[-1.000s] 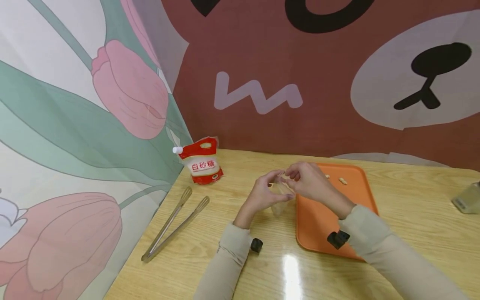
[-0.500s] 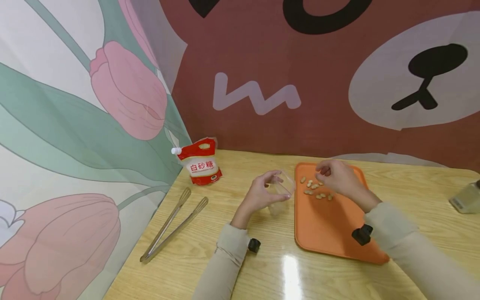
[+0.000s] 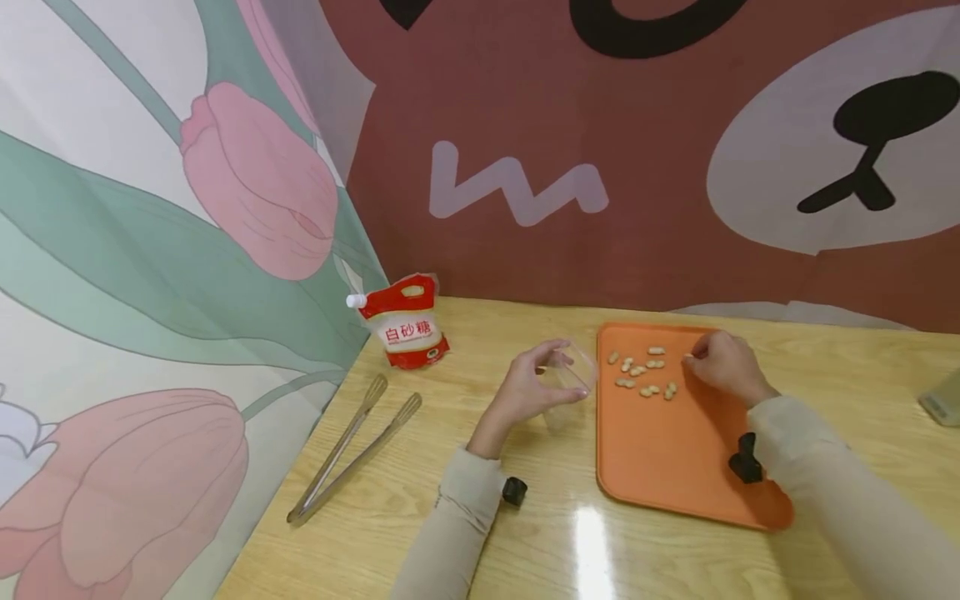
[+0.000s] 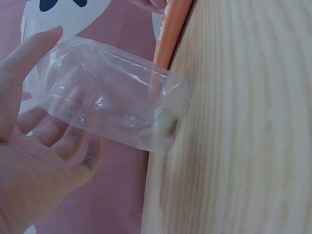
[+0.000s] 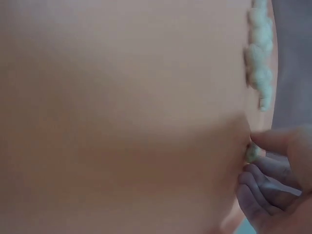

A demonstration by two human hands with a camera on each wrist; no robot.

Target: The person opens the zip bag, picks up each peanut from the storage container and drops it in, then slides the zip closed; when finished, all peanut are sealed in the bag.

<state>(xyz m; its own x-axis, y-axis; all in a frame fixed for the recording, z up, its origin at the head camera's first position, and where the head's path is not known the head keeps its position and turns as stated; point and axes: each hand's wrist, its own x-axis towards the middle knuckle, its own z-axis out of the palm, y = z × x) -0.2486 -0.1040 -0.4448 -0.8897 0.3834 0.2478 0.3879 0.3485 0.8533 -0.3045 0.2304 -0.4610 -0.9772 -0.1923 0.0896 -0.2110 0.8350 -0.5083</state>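
My left hand (image 3: 525, 385) holds a clear plastic bag (image 4: 122, 92) upright just left of the orange tray (image 3: 660, 458). Its thumb and fingers curve around the bag's mouth and keep it spread. At the bottom of the bag a peanut (image 4: 165, 122) shows through the film; whether more lie behind it I cannot tell. Over the far right part of the tray, my right hand (image 3: 727, 367) pinches a peanut (image 5: 252, 152) between thumb and fingertips at the tray surface. Several unshelled peanuts (image 3: 637, 371) lie loose on the tray's far left area.
Metal tongs (image 3: 341, 458) lie spread on the wooden table (image 3: 420, 517) at the left. Behind them stands a red and white sugar pouch (image 3: 411, 329) with a white cap. A clear container (image 3: 943, 398) sits at the right edge. Printed cloth hangs behind the table.
My right hand has moved from the bag's mouth rightward to the far part of the tray and pinches a peanut there. The left hand stays in place with the bag.
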